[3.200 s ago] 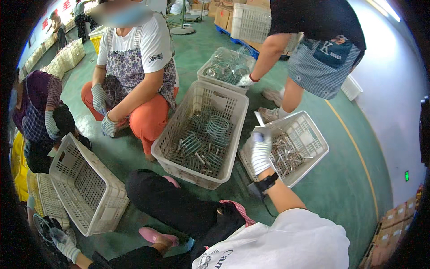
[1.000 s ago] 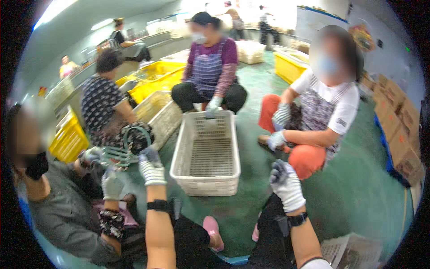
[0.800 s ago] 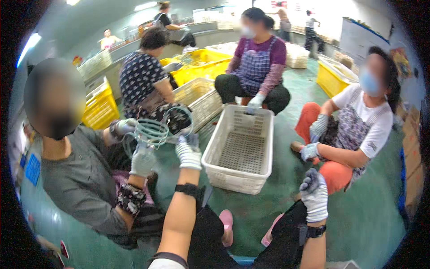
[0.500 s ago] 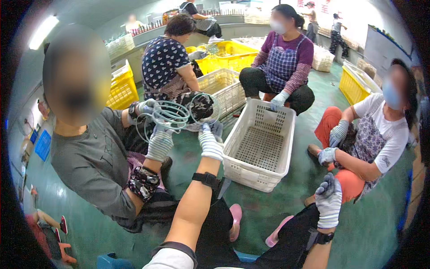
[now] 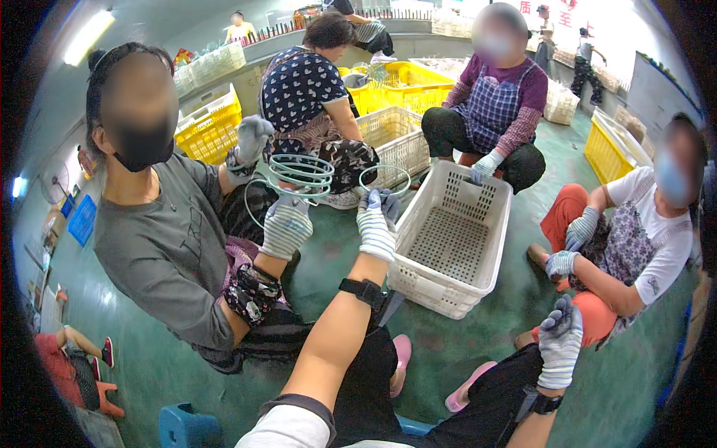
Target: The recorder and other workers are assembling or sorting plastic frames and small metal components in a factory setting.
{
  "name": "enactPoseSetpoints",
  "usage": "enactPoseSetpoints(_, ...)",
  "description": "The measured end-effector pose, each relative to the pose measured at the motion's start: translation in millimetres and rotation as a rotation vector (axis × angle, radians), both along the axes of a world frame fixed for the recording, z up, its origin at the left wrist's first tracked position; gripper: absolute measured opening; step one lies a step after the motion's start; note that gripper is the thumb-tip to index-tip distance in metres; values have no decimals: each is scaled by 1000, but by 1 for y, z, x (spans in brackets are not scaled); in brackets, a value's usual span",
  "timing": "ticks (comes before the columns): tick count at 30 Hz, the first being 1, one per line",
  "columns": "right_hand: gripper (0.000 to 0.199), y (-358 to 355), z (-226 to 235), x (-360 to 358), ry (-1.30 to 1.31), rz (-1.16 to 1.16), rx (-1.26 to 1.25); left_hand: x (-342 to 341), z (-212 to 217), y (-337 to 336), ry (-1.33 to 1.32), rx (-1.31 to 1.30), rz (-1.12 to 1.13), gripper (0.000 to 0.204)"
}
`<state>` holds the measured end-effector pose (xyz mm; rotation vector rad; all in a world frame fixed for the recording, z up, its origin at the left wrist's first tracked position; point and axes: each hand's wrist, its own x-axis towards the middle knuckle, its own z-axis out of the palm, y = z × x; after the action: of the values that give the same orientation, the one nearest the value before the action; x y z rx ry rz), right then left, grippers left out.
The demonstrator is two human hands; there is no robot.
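My left hand, in a striped glove with grey-coated fingers, reaches forward and pinches the lower edge of a thin pale green ring. Beside it, a co-worker's gloved hand carries a bundle of similar pale green rings. That person's other gloved hand is raised above and behind the bundle. Over my right thigh, my right hand points upward in a matching glove. Its fingers are loosely bent, with nothing visible in them.
Ahead stands a white perforated crate, with a seated co-worker's hand on its far rim. Co-workers sit around it on the left, far side and right. Yellow crates stand farther back. A blue stool is at lower left.
The co-worker's raised hand has left the ring bundle and moved up and back. My left hand still holds its ring. The whole view has shifted slightly.
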<state>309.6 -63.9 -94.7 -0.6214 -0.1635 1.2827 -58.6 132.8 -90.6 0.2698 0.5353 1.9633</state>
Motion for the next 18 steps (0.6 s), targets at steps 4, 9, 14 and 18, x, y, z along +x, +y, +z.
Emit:
enactPoseSetpoints(4, 27, -1, 1, 0, -26, -15, -11, 2, 1, -2, 2, -11, -30, 10)
enactPoseSetpoints(9, 27, -2, 3, -2, -26, -25, -25, 4, 6, -7, 62, -4, -67, 9)
enactPoseSetpoints(14, 26, 0, 0, 2, -43, -13, -3, 6, 10, -8, 76, -16, -40, 8)
enactPoseSetpoints(18, 26, 1, -3, 3, -57, -25, -14, 5, 8, -8, 55, -20, -79, 6)
